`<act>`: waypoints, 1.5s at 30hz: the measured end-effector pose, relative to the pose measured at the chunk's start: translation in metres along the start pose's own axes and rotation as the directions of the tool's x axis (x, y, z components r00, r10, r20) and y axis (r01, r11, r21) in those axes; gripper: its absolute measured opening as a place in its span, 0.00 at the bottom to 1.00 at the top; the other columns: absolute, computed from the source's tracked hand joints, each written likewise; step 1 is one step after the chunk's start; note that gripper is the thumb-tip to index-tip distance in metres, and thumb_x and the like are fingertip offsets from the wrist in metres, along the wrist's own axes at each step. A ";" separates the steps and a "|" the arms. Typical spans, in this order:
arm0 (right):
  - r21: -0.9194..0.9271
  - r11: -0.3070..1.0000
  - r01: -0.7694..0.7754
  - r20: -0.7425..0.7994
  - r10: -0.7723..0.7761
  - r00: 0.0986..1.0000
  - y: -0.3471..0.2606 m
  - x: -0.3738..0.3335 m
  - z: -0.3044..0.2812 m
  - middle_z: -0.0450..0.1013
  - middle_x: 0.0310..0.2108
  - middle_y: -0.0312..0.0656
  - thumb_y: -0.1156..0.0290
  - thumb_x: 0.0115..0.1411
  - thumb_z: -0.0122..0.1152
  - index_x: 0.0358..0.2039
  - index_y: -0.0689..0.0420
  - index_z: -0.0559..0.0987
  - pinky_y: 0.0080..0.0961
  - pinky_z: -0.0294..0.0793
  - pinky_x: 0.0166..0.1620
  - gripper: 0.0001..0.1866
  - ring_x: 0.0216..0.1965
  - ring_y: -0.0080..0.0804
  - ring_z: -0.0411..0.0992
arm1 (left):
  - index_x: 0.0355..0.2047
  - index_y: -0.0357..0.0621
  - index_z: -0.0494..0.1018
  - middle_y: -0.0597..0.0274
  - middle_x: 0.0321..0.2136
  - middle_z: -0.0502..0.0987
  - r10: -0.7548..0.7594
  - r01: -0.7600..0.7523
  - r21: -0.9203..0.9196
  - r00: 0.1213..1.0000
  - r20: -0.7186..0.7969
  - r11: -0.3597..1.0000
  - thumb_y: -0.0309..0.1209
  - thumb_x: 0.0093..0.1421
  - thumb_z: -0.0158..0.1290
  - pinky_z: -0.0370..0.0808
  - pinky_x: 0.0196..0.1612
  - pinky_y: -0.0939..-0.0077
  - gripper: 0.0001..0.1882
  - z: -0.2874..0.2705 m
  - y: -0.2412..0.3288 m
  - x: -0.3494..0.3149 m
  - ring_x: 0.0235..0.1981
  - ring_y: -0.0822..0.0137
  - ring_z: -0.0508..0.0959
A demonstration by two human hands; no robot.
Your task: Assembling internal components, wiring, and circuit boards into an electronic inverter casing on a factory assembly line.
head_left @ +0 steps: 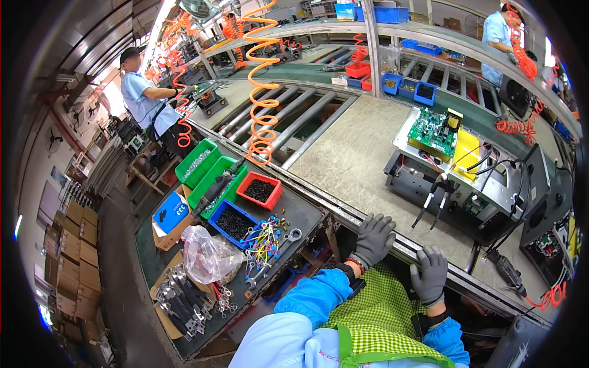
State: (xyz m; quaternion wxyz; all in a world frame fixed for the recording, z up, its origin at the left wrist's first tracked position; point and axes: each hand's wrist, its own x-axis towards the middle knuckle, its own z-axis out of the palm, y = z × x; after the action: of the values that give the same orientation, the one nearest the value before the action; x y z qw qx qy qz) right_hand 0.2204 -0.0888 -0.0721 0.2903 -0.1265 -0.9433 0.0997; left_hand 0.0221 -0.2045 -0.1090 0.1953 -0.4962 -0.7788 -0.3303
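Observation:
My left hand (373,241), in a grey glove, lies with its fingers stretched over the metal edge rail (402,245) of the work line. To its right, my right hand (430,276), gloved alike, rests against the same rail with its fingers extended. Neither hand holds anything. Beyond them on the bench stands an open metal chassis (423,184). On top of it sit a green circuit board (434,131) and a yellow sheet (467,150). Two black-sleeved cable ends (432,199) hang over its near side.
A side table at left bears a red screw bin (260,190), a blue bin (232,224), green bins (197,162), a power screwdriver (218,187), wrenches (270,260), a plastic bag (208,254) and metal brackets (182,300). An orange coiled hose (262,116) hangs ahead. Co-workers stand farther off.

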 end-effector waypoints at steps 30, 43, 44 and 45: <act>0.647 -0.226 -0.729 0.736 0.437 0.517 0.047 0.053 -0.030 0.73 0.45 0.36 0.48 0.62 0.55 0.53 0.51 0.72 0.31 0.76 0.38 0.25 0.33 0.27 0.72 | 0.45 0.42 0.75 0.49 0.40 0.78 0.308 -0.154 -0.269 0.569 0.763 0.951 0.35 0.60 0.50 0.75 0.46 0.60 0.16 -0.054 -0.021 0.136 0.42 0.47 0.77; 0.764 -0.299 -0.572 0.643 0.271 0.716 0.052 0.067 -0.043 0.61 0.22 0.28 0.54 0.70 0.44 0.41 0.60 0.74 0.12 0.57 0.21 0.20 0.18 0.14 0.54 | 0.44 0.51 0.77 0.49 0.43 0.77 0.374 -0.372 -0.062 0.887 0.273 0.926 0.41 0.52 0.57 0.66 0.53 0.49 0.19 0.079 0.011 0.130 0.48 0.45 0.73; 0.721 -0.033 -0.692 0.659 0.339 0.671 0.060 0.073 -0.044 0.63 0.21 0.29 0.55 0.69 0.46 0.38 0.59 0.76 0.17 0.62 0.22 0.19 0.20 0.17 0.59 | 0.45 0.52 0.76 0.49 0.44 0.77 0.193 -0.183 -0.062 0.909 0.370 0.981 0.42 0.52 0.57 0.66 0.53 0.48 0.20 0.088 0.014 0.125 0.47 0.44 0.73; 0.708 -0.039 -0.706 0.671 0.351 0.653 0.065 0.074 -0.046 0.63 0.21 0.29 0.55 0.69 0.46 0.38 0.59 0.76 0.17 0.62 0.22 0.19 0.20 0.17 0.59 | 0.45 0.52 0.76 0.49 0.44 0.77 0.201 -0.182 -0.085 0.910 0.362 0.980 0.42 0.52 0.57 0.66 0.53 0.48 0.20 0.095 0.017 0.119 0.47 0.44 0.73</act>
State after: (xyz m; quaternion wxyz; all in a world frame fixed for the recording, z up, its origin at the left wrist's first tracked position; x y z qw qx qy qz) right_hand 0.1994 -0.0003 -0.0126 0.0965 -0.2627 -0.5720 0.7710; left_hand -0.0115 -0.0555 -0.0951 0.0649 -0.6279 -0.7409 -0.2295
